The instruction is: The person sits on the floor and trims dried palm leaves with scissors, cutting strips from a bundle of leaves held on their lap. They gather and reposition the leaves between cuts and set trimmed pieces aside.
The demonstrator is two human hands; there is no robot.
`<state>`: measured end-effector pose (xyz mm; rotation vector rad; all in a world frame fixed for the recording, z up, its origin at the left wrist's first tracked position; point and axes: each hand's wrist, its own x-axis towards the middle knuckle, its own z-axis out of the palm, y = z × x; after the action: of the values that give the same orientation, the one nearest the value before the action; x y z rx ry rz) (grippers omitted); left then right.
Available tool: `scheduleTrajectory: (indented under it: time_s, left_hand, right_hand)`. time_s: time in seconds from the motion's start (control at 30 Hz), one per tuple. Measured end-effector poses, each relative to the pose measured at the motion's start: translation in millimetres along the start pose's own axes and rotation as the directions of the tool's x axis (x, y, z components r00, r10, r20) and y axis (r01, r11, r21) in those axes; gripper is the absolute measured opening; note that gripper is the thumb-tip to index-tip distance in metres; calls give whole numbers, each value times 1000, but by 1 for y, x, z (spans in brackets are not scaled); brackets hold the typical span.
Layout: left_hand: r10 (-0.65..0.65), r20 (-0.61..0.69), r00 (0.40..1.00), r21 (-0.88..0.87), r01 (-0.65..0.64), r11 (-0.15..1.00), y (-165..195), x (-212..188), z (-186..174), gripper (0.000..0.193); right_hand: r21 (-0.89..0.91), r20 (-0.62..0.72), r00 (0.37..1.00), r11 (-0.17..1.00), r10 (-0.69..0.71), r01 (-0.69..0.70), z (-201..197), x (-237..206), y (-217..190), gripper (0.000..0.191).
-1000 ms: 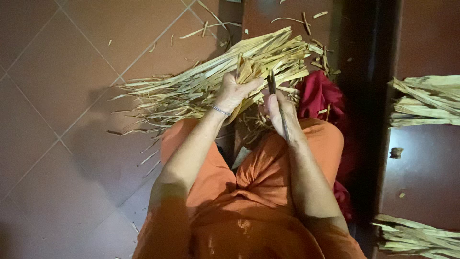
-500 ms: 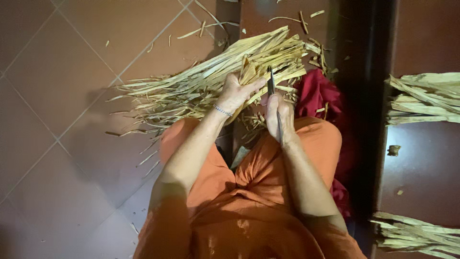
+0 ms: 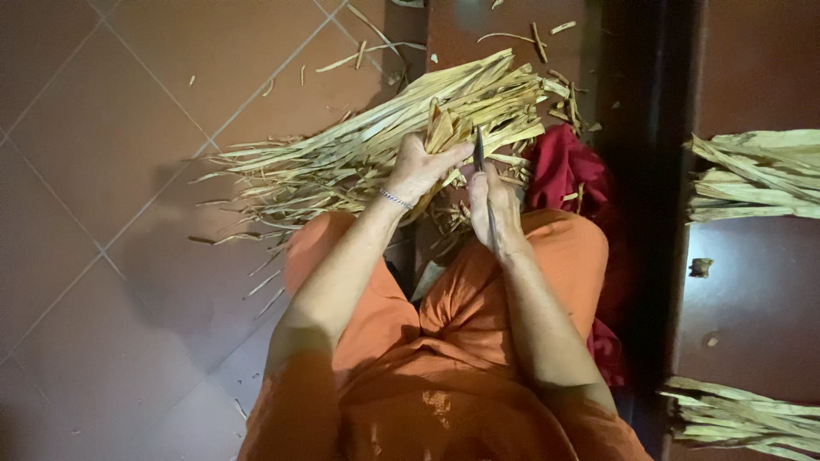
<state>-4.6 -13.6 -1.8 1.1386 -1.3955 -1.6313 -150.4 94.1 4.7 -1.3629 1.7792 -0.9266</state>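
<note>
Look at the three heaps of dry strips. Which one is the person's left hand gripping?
The big heap on the tiled floor ahead of the knees: the left hand grips strips from it. The two smaller heaps lie untouched at the right edge.

Left hand [image 3: 420, 166]: it was lying open on the straw pile [image 3: 359, 154] before. Now it grips a small folded bunch of dry strips [image 3: 444, 128].
Right hand [image 3: 495, 209]: it has moved a little closer to the left hand.
Thin dark blade [image 3: 480, 152]: its tip now touches the strips.
</note>
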Motion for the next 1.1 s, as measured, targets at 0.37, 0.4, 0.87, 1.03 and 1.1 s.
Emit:
scheduleTrajectory:
  time_s: [0.37, 0.4, 0.87, 1.03, 1.1]
  left_hand:
    - [-55, 96, 994, -91, 63, 994, -4, 1, 3, 18]
    - [-29, 109, 994, -133, 44, 990, -5, 1, 4, 17]
    - [123, -48, 991, -87, -127, 988, -16, 1, 12, 14]
    - [23, -52, 998, 10, -22, 1000, -18, 4, 14, 16]
    - [9, -77, 997, 21, -8, 1000, -17, 5, 15, 17]
  right_hand:
    - [-14, -167, 977, 991, -130, 129, 7, 1, 8, 52]
    - [-21, -179, 971, 987, -159, 157, 8, 2, 9, 52]
    - [63, -73, 996, 996, -51, 56, 7, 0, 8, 56]
    - [0, -93, 993, 997, 72, -72, 13, 1, 10, 57]
    - [-35, -117, 993, 999, 7, -11, 13, -1, 11, 59]
